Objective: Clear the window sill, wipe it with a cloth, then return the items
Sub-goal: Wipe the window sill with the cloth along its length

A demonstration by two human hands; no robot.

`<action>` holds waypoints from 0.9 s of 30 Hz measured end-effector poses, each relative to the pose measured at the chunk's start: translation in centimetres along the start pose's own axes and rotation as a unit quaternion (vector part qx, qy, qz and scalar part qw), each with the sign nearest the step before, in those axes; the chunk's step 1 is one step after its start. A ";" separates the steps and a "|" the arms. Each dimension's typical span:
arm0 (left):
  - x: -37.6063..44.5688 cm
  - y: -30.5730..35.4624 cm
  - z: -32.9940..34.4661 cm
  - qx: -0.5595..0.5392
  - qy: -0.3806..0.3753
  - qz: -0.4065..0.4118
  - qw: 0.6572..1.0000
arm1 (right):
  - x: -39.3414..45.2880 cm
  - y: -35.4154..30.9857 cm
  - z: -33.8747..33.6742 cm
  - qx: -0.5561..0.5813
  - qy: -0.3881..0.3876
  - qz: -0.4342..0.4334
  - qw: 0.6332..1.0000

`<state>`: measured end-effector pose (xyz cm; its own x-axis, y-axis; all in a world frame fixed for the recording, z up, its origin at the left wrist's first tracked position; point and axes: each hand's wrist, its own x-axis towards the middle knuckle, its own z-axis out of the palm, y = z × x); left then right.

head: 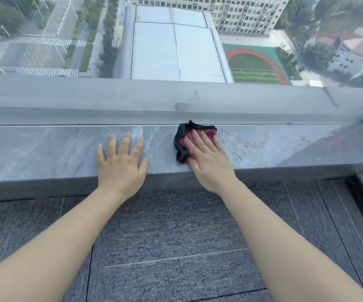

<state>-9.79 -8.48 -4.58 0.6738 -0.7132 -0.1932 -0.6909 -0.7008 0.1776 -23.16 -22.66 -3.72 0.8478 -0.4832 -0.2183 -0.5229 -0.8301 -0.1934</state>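
A grey marble window sill (45,149) runs across the view below the window. My left hand (121,162) lies flat on it near the middle, fingers spread, holding nothing. My right hand (206,158) presses flat on a red cloth with a black edge (181,147), bunched on the sill close to the window frame. Most of the cloth is hidden under my palm and fingers. No other items stand on the visible stretch of sill.
A grey window frame (132,101) rises behind the sill, with glass above it looking down on buildings and a sports field. Reddish smudges (250,144) mark the sill to the right of the cloth. Grey carpet tiles (176,236) cover the floor below.
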 end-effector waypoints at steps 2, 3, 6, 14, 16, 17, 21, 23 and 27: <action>0.2 0.9 -0.3 -0.013 0.007 0.017 1.000 | -1.0 0.9 -0.3 -0.019 -0.007 -0.020 1.000; 0.3 1.6 -0.4 -0.017 0.008 0.030 0.999 | -1.6 1.5 -0.4 -0.032 -0.010 -0.019 0.999; 0.4 4.2 0.0 -0.024 -0.009 0.069 0.997 | -3.1 2.8 -0.3 -0.077 -0.010 0.028 0.997; 0.7 5.6 1.4 0.015 -0.022 0.080 0.996 | -1.4 4.5 -0.5 0.030 0.002 0.283 0.959; 0.6 5.7 1.5 0.020 -0.019 0.080 0.996 | 0.0 4.5 -0.8 0.048 0.007 0.317 0.947; 0.6 5.7 1.5 0.023 -0.018 0.079 0.996 | 0.7 4.3 -0.9 0.056 0.011 0.325 0.944; 0.5 5.8 1.6 0.032 -0.011 0.074 0.997 | 2.2 3.0 -0.9 0.062 0.014 0.272 0.960; 0.5 5.7 1.5 0.034 -0.012 0.072 0.997 | 1.5 2.7 -0.6 0.041 0.018 0.178 0.983; 0.5 6.3 0.9 0.025 -0.037 0.060 0.997 | -1.0 4.9 -0.8 0.029 -0.009 0.028 0.999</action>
<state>-14.00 -13.22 -4.42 0.5660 -0.7876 -0.2435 -0.7787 -0.6077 0.1560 -26.49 -26.51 -3.67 0.8162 -0.5224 -0.2467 -0.5735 -0.7845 -0.2358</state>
